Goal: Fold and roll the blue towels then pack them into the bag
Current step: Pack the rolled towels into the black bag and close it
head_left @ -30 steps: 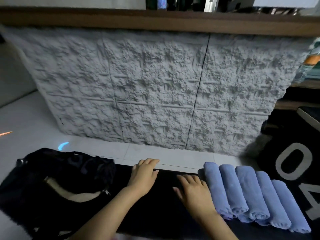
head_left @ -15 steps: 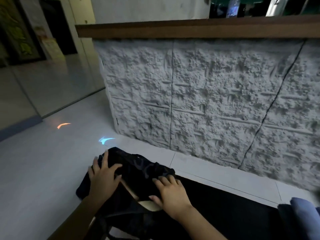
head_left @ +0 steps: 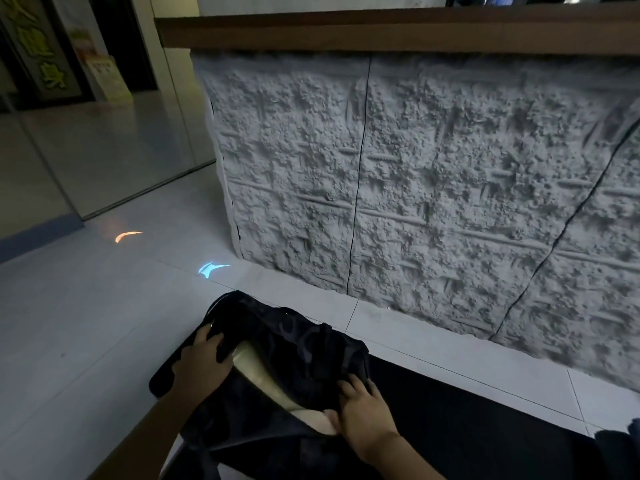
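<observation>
At the far left one dark signboard (head_left: 52, 64) bears yellow-green characters, with a smooth glass partition (head_left: 104, 150) beside it. The glossy pale tiled floor (head_left: 69, 323) carries two small curved spots of light, one orange spot (head_left: 128, 236) and one blue spot (head_left: 212, 268). The left hand (head_left: 201, 362) grips the left rim of the single black bag (head_left: 294, 348), its fingers curled over the edge. The bag is soft, crumpled dark fabric lying on the floor and on the left end of the mat. Its mouth gapes between the two hands and shows a pale, smooth lining (head_left: 256, 368). The right hand (head_left: 367, 410) holds the near right rim, bent fingers on the black cloth and the thumb at the lining. Behind stands a rough grey stone-textured wall (head_left: 450, 202), split by two thin dark seams into three visible panels and capped by one brown wooden ledge (head_left: 381, 32). A flat black mat (head_left: 485, 431) runs to the right. Only a dim bluish shape (head_left: 620, 448) shows in the lower right corner, too dark to tell whether it is a towel. Half a second earlier the left hand lay spread on top of the bag and less lining showed. A second earlier five rolled blue towels lay side by side on the mat.
</observation>
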Tool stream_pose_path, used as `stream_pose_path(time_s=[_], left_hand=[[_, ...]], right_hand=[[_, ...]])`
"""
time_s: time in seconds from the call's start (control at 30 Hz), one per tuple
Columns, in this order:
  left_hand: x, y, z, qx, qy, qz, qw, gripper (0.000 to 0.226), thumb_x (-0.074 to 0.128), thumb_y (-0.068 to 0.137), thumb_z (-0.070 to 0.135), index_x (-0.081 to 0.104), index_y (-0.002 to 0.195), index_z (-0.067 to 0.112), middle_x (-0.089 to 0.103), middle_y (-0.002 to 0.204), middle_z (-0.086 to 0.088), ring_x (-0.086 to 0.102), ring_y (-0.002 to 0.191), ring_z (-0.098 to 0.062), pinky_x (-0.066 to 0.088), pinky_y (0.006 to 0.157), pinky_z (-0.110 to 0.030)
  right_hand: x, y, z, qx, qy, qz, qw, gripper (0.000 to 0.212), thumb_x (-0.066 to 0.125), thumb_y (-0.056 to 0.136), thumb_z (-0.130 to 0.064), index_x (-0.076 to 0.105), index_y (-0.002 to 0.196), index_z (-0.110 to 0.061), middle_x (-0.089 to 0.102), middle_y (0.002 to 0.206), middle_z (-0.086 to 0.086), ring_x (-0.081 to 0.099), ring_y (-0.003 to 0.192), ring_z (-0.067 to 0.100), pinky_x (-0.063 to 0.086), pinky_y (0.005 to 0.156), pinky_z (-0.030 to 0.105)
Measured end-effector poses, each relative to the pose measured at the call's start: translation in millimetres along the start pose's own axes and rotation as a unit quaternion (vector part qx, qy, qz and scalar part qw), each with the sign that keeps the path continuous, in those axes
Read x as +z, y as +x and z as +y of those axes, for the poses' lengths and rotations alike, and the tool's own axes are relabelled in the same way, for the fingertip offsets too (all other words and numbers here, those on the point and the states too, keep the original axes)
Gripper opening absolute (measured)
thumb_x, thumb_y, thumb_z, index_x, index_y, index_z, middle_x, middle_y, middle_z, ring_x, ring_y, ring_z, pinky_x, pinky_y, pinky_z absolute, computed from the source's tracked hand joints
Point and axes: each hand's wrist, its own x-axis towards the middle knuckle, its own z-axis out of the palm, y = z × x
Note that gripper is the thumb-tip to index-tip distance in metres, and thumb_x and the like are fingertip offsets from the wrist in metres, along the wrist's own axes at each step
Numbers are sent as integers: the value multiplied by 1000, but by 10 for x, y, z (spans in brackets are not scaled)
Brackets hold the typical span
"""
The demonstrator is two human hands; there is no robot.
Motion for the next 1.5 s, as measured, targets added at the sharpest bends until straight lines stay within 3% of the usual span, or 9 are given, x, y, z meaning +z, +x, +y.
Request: stream_pose_path(time_s=[0.17, 0.3, 0.47, 0.63, 0.87, 1.03, 1.23, 1.4, 1.5], left_hand=[[154, -225, 229, 21, -24, -34, 999, 53, 61, 84, 34, 50, 134, 18, 22, 151, 3, 49, 122, -26, 45, 97, -42], [302, -518, 702, 59, -57, -60, 995, 52, 59, 88, 36, 49, 135, 15, 24, 148, -1, 48, 124, -20, 43, 99, -32], [498, -1013, 1444, 99, -66, -76, 990, 47, 51, 91, 42, 49, 134, 23, 35, 134, 0, 55, 112, -17, 47, 94, -32], [557, -1573, 2043, 121, 8, -61, 991, 38, 37, 95, 49, 46, 128, 34, 44, 122, 4, 52, 114, -17, 39, 94, -38], [584, -1776, 2172, 255, 69, 155, 952, 12, 64, 79, 34, 71, 88, 31, 55, 131, -3, 46, 117, -29, 40, 90, -51], [581, -1405, 2366, 340, -121, 12, 933, 34, 53, 83, 7, 65, 101, 33, 60, 117, 13, 53, 114, -11, 29, 111, -50], [471, -1331, 2456, 293, -131, -78, 944, 26, 53, 64, 58, 49, 89, 51, 57, 98, 26, 56, 91, 1, 44, 90, -34], [488, -1324, 2440, 369, 100, -4, 924, 42, 49, 60, 74, 58, 64, 34, 47, 61, 19, 49, 60, 2, 40, 63, -28], [528, -1331, 2573, 443, 157, 16, 882, 33, 68, 68, 56, 61, 56, 27, 47, 67, 15, 53, 63, -7, 42, 56, -27]], right_hand=[[-32, -180, 381, 7, 4, 2, 1000, 48, 39, 65, -54, 74, 55, -24, 65, 71, -17, 67, 71, 4, 56, 64, 17], [-202, -569, 930, 37, 1, 17, 999, 44, 76, 31, -60, 74, 56, -24, 65, 71, -18, 66, 68, 2, 53, 63, 14], [-433, -1111, 1704, 89, -57, 25, 994, 54, 88, 7, -27, 72, 57, -17, 63, 70, -9, 66, 63, 10, 51, 53, 14], [-794, -1662, 2321, 97, -70, 14, 993, 23, 75, 66, -15, 68, 88, -13, 58, 104, 4, 60, 101, 23, 51, 75, 28], [-1028, -1970, 2836, 200, 293, 88, 931, 18, 69, 84, -11, 63, 68, -8, 49, 52, -11, 40, 51, 1, 30, 50, 15], [-1270, -1930, 2950, 172, 492, 113, 846, 35, 56, 92, -6, 48, 58, -6, 41, 53, -3, 36, 49, 6, 32, 49, 19], [-1294, -1608, 3004, 209, 573, 108, 785, 31, 49, 97, -20, 48, 72, -2, 37, 67, 12, 37, 51, 12, 34, 49, 17], [-1370, -1269, 3020, 247, 545, 61, 799, 44, 57, 94, -28, 60, 68, 7, 71, 76, 17, 67, 68, 26, 48, 69, 25], [-1359, -1044, 2975, 247, 382, 77, 887, 40, 61, 89, -36, 54, 68, -3, 64, 76, 18, 59, 75, 40, 35, 60, 29]])
